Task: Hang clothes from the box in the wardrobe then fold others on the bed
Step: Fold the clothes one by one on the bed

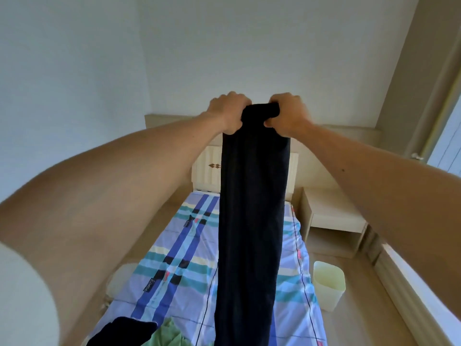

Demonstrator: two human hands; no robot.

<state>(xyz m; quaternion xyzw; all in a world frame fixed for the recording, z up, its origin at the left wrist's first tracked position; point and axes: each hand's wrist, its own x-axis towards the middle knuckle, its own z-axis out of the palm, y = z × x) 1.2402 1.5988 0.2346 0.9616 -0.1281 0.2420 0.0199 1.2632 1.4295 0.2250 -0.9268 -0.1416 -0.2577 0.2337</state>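
- Gripping the top of the dark garment (252, 221), the left hand (228, 112) and right hand (289, 113) are curling tight, side by side.
- It is hanging straight below them over the bed (174, 245). This looks like the folding step, and lowering it flat is probably coming next.
- A pale bin (329, 285) is standing well below the right hand.

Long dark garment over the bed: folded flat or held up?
Held up. Left hand and right hand grip the long dark garment at its top; it hangs straight down above the plaid bed sheet.
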